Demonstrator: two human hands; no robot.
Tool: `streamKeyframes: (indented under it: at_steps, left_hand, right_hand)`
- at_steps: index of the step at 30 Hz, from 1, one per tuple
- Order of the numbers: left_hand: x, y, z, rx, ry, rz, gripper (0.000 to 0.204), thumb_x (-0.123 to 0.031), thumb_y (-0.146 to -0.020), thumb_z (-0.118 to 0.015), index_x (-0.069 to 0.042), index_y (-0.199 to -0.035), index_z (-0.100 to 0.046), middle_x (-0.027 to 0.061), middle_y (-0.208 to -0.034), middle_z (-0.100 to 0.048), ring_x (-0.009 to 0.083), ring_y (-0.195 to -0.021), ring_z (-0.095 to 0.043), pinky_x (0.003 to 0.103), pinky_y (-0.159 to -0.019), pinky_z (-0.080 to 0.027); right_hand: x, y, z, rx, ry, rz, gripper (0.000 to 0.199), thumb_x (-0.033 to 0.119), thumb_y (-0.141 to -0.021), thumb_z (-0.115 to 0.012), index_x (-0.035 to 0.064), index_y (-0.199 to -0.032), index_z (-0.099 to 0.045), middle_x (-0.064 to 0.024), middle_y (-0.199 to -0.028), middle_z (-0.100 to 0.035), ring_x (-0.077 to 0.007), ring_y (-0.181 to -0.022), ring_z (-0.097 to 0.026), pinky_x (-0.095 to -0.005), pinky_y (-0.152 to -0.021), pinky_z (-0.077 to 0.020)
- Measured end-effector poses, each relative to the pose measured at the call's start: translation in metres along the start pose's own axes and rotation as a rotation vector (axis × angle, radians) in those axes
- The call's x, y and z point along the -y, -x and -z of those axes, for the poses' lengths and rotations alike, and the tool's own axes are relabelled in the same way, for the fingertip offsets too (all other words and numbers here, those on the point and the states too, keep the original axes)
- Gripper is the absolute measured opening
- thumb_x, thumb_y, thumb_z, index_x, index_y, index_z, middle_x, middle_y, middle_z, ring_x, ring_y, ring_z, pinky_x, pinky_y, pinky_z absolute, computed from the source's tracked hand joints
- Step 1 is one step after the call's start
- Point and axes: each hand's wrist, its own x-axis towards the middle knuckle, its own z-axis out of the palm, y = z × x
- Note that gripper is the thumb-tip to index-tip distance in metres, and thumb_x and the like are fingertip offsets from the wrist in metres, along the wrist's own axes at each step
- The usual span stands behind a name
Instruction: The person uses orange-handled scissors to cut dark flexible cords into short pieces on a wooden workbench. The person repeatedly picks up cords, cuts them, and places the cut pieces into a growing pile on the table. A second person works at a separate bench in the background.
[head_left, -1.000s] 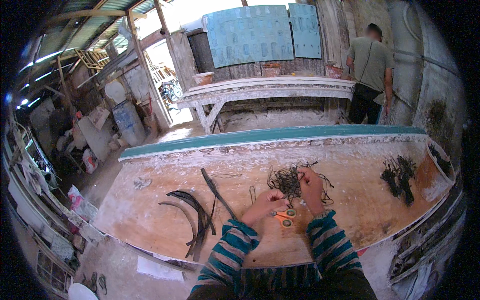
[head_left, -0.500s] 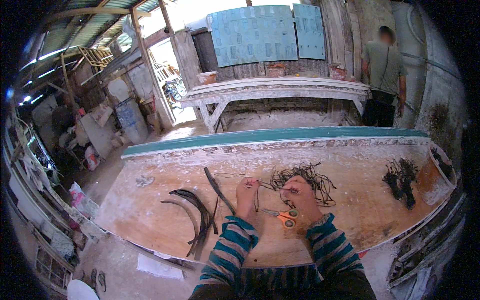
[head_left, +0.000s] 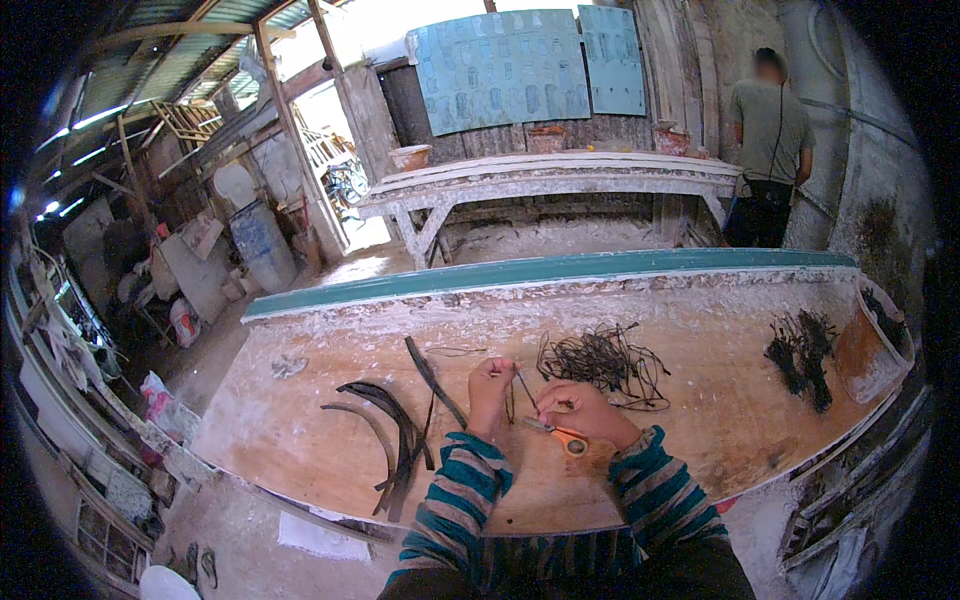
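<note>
A thin dark cord [head_left: 526, 389] runs taut and slanting between my two hands above the wooden board. My left hand [head_left: 488, 394] pinches its upper end, and a short length dangles below the fingers. Lower and to the right, my right hand [head_left: 592, 412] has its thumb and finger closed on the other end. Orange-handled scissors [head_left: 572, 443] lie just below my right hand, which partly covers them. Behind that hand sits a tangled pile of knotted dark cords [head_left: 606, 362]. Left of my left hand lie several dark strips [head_left: 398, 425], with one longer strip [head_left: 432, 375] near my wrist.
Bundles of dark knotted cord [head_left: 800, 355] lie at the board's right, beside a dusty bucket [head_left: 872, 355]. A green-painted strip [head_left: 560, 271] edges the far side. Beyond stands a white bench [head_left: 560, 178] with pots; another person [head_left: 770, 140] stands at the far right.
My right hand has moved down and slightly left, over the scissors, so the cord slants more steeply. My left hand has barely moved. The other person has turned farther away.
</note>
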Motion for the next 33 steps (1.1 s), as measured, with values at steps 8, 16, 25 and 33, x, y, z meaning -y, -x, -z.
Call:
streamKeyframes:
  at_steps: [8,16,25,33]
  left_hand:
    - [0.006,-0.001,-0.002,0.275,-0.032,-0.002,0.009,-0.005,-0.081,-0.061,0.000,-0.088,-0.062,0.0033,-0.080,-0.063,0.0093,-0.074,-0.057,0.021,-0.071,-0.045]
    - [0.000,0.005,-0.008,0.559,-0.036,-0.018,0.003,-0.007,-0.082,-0.060,-0.004,-0.081,-0.059,-0.0030,-0.076,-0.057,0.0071,-0.070,-0.052,0.021,-0.066,-0.041]
    - [-0.022,0.029,-0.021,0.929,0.054,0.212,0.017,-0.023,-0.083,-0.063,-0.010,-0.077,-0.054,-0.0086,-0.072,-0.049,0.0015,-0.065,-0.043,0.018,-0.055,-0.035]
    - [-0.027,0.029,-0.023,0.833,0.064,0.200,0.018,-0.020,-0.084,-0.063,-0.009,-0.075,-0.051,-0.0080,-0.070,-0.047,0.0021,-0.064,-0.042,0.018,-0.055,-0.034]
  right_hand:
    - [-0.006,0.003,0.008,-0.125,-0.169,-0.253,0.015,0.012,-0.074,-0.070,0.0021,-0.080,-0.061,-0.0033,-0.076,-0.062,-0.0106,-0.072,-0.056,-0.0250,-0.064,-0.0449]
    - [-0.023,-0.002,0.021,-0.597,0.142,-0.109,0.011,0.005,-0.071,-0.068,0.0026,-0.075,-0.058,-0.0023,-0.066,-0.057,-0.0110,-0.062,-0.052,-0.0259,-0.057,-0.0417]
    - [-0.041,0.001,0.037,-0.833,0.390,-0.233,0.018,0.006,-0.070,-0.070,0.0044,-0.071,-0.052,-0.0004,-0.062,-0.051,-0.0085,-0.060,-0.047,-0.0237,-0.056,-0.0383]
    - [-0.035,-0.002,0.036,-0.915,0.638,0.010,0.016,0.001,-0.068,-0.068,0.0056,-0.082,-0.063,-0.0067,-0.073,-0.057,-0.0182,-0.070,-0.057,-0.0290,-0.062,-0.0441]
